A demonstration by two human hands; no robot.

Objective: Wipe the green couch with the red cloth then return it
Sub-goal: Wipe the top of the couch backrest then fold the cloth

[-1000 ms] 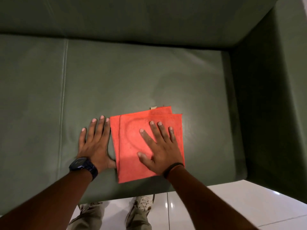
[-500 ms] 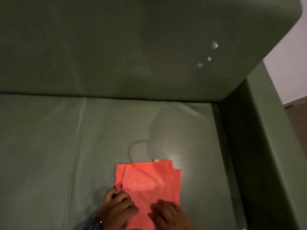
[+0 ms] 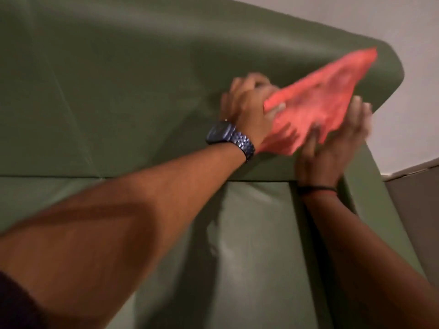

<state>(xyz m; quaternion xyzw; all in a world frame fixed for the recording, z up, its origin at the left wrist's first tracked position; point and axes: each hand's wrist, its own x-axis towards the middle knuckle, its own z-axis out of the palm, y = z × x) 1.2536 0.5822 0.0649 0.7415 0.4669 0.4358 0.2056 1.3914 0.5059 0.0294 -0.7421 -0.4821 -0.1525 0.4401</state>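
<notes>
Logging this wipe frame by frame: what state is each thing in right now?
Red cloth: lifted off the seat, held up in front of the backrest, blurred.
Left hand: gripping the cloth's left edge.
Right hand: holding the cloth from below.
Green couch: seat bare.
Watch: on the left wrist.

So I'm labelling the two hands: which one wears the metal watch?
The left hand, gripping the red cloth at its left edge; its wrist carries a dark metal-link watch. The right hand wears only a thin black band.
</notes>
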